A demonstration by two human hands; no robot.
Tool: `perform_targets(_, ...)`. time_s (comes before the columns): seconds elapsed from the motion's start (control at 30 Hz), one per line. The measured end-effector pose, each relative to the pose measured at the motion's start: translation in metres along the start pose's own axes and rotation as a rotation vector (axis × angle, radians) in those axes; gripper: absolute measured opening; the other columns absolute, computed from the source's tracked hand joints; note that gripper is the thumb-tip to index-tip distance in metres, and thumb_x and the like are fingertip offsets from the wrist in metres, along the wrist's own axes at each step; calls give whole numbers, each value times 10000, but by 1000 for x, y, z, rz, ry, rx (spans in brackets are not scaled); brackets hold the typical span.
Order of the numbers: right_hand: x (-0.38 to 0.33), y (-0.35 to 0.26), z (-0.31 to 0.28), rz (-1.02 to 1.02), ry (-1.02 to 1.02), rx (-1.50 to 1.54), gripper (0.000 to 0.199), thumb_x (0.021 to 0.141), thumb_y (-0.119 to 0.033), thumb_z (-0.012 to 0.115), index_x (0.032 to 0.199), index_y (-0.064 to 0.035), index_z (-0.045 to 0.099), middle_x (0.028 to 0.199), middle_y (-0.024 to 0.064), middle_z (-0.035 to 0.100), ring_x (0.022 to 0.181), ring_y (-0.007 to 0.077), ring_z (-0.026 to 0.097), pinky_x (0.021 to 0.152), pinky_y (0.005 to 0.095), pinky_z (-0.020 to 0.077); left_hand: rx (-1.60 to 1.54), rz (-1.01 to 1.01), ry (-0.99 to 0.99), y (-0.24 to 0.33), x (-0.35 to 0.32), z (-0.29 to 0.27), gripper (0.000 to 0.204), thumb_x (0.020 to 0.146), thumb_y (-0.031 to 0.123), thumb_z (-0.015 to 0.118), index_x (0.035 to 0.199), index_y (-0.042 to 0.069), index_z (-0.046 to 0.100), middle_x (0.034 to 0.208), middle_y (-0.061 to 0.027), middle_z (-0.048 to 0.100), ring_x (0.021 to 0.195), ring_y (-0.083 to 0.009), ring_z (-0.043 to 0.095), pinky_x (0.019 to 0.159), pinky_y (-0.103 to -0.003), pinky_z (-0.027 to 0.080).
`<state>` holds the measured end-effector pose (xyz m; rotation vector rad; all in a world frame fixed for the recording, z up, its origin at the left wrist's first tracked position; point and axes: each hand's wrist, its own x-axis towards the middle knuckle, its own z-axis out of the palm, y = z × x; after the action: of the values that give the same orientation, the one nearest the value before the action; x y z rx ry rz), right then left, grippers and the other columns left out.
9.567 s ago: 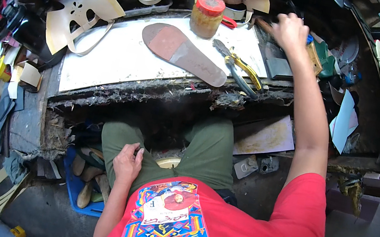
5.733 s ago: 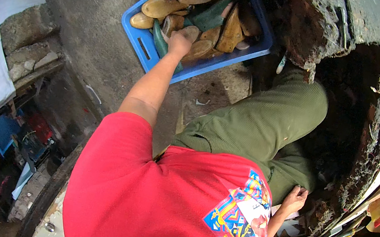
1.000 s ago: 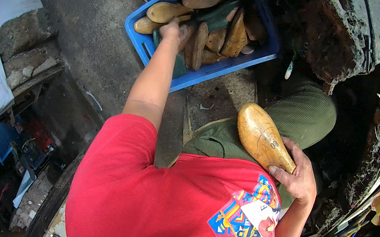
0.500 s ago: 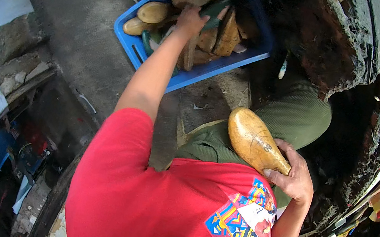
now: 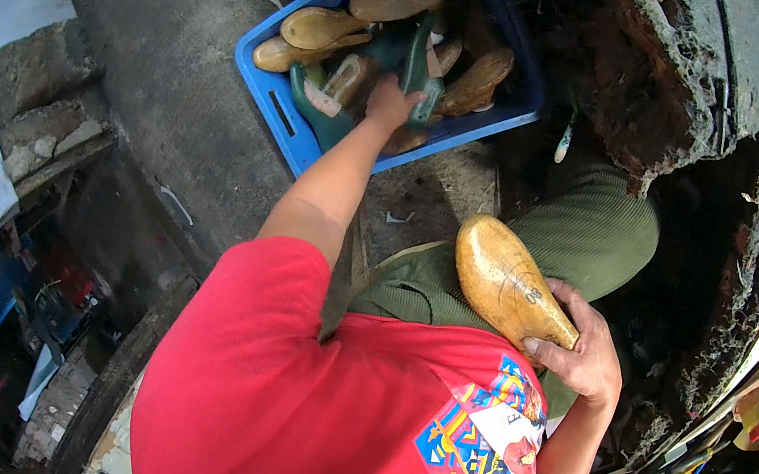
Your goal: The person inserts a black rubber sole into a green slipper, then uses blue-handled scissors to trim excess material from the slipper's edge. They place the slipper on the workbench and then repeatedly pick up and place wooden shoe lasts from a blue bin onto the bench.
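In the head view, we see our right hand point(image 5: 590, 353) right of centre, thumb and fingers clamped around the narrow end of a tan wooden shoe last point(image 5: 507, 275), whose broad rounded end points toward the upper left. It lies over our green corduroy trousers point(image 5: 595, 224), just above the red T-shirt point(image 5: 271, 391).

Our left hand point(image 5: 393, 102) is down inside the blue plastic crate point(image 5: 266, 85) at upper centre, right beside a green shoe last point(image 5: 418, 56); we cannot tell whether the fingers have closed on anything. More brown wooden lasts point(image 5: 323, 28) lie jumbled along the crate's left and far sides. A ragged bench corner point(image 5: 692, 79) juts in at upper right.
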<state>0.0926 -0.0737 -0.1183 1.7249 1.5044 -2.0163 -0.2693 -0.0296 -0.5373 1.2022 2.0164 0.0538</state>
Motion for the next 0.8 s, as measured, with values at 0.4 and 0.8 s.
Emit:
perform_targets(0.4,-2,5,5,-53,42,-19,760,713,-257,866,1374,17,608,1192,146,723,1107,243,687,989,357,520,-158,-94,-281,3,-5,-17,754,837,527,812,1306,-36,637,1270,-247,704,1225,-401,655,1028,-447,515)
perform_targets(0.8,-1,9,2,-36,18,78,751,725,-247,868,1384,2,610,1198,155,733,1108,239,703,992,359,520,-3,-88,-204,-53,-64,-114,725,856,445,820,1294,-106,642,1126,-229,748,1038,-271,737,913,-404,571)
